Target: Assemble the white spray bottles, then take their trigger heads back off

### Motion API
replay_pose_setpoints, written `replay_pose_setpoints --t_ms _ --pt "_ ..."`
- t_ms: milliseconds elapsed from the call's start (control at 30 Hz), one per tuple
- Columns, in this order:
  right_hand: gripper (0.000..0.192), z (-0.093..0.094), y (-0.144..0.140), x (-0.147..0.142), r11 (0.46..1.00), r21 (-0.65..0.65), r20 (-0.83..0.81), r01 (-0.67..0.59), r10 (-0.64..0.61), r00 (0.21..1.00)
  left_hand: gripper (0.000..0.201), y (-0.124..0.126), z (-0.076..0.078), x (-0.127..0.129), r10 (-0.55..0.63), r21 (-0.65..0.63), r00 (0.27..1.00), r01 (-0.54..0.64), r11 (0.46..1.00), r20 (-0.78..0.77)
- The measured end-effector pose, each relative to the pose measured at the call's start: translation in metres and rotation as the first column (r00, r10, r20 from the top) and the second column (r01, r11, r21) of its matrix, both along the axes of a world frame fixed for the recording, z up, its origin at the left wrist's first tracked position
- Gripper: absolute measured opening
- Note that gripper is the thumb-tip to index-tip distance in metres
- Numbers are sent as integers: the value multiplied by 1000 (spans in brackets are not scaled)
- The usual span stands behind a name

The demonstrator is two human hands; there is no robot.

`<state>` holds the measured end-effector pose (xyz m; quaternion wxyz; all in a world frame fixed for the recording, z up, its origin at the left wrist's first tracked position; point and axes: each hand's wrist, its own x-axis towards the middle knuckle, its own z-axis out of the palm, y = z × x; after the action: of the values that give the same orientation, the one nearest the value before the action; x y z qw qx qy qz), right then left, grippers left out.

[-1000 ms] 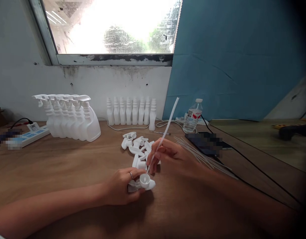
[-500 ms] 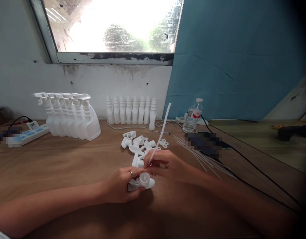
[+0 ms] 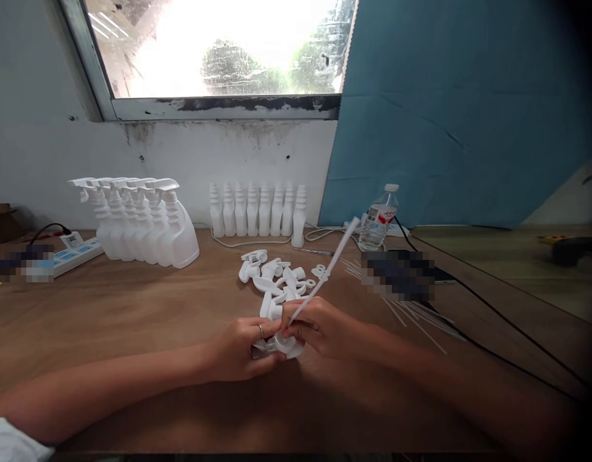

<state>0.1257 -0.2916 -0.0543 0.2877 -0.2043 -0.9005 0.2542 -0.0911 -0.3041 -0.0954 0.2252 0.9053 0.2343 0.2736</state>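
The left hand (image 3: 240, 350) rests on the wooden table (image 3: 132, 308) and clamps a white trigger sprayer head (image 3: 281, 346) against the surface, fingers wrapped around its body with the round collar facing up. The right hand (image 3: 322, 327) pinches a thin white dip tube (image 3: 331, 269) low down, close to its lower end, which meets the collar of the head; the rest of the tube slants up and to the right, toward the water bottle (image 3: 380, 218). To seat the tube well, the grip on it should probably sit close to the tip, as it does here, so the thin plastic does not bow, and the tube wants to line up with the socket rather than enter at a slant. The left grip should hold the head firm so it cannot roll under the push. Just beyond the hands lies a heap of loose sprayer heads (image 3: 274, 279), and to the right a fan of spare tubes (image 3: 411, 311) is spread on the table. Farther back stand a row of finished spray bottles (image 3: 142, 221) and a row of bare bottles (image 3: 257, 212) by the wall.
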Motion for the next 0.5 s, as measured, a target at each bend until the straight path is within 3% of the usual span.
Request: replay_pose_setpoints --t_ms 200,267,333,400,500 --pt "17 0 1 5 988 -61 15 138 -138 990 33 -2 5 -1 55 -70 998 -52 996 42" --pt "17 3 1 11 976 9 -34 217 -216 976 37 0 9 1 111 -188 989 -91 978 97" --pt "20 9 2 18 953 177 -108 245 -228 968 43 4 17 6 155 -368 974 -84 926 166" --pt "39 16 3 27 881 434 -75 191 -176 982 48 12 29 14 164 -532 961 -21 847 224" --pt "53 25 9 38 676 734 88 67 -193 977 48 28 53 30 131 -611 953 67 789 274"
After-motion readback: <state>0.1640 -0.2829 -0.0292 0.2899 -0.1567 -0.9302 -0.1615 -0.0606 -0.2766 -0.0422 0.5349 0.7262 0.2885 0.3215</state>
